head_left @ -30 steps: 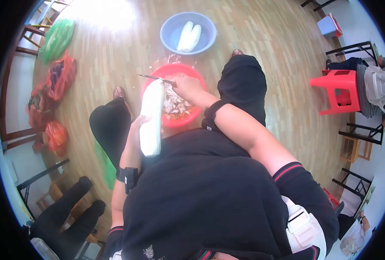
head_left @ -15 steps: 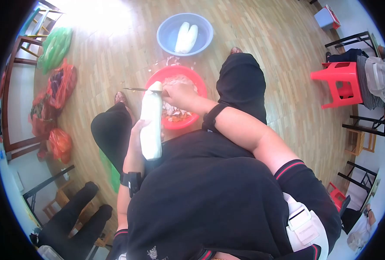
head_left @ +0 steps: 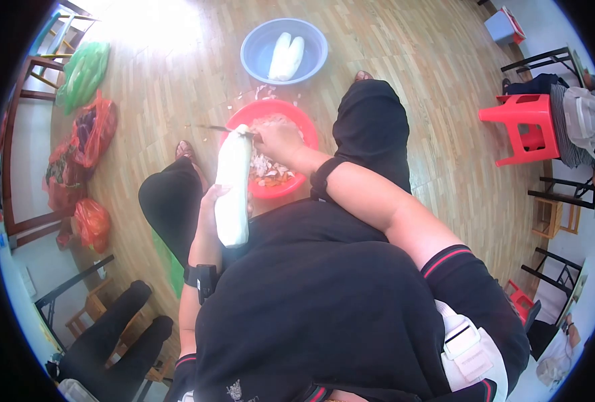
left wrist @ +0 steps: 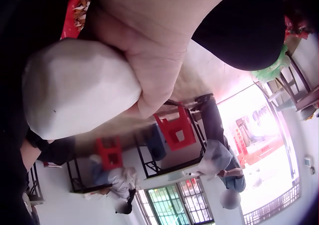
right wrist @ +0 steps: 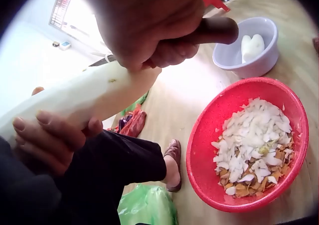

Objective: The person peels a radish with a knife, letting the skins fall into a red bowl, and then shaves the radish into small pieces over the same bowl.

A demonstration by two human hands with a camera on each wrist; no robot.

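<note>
My left hand grips a long peeled white radish around its lower half; its fingers curl over the side in the right wrist view. The radish slants over my lap, its narrow end near the red basin. In my right hand is a knife, its blade crossing the radish's narrow end and its brown handle jutting from the fist. Much of the blade is hidden in the right wrist view. White and orange peelings lie in the basin. The radish's blunt end fills the left wrist view.
Beyond the red basin, a pale blue basin holds two peeled radishes. Peel scraps dot the floor between them. Red bags and a green bag lie at left; a red stool stands at right. Another person's legs show lower left.
The right hand has brought the knife left, across the radish's narrow end, then slid it slightly toward the tip. The left hand keeps its hold on the radish. The head view has shifted a little.
</note>
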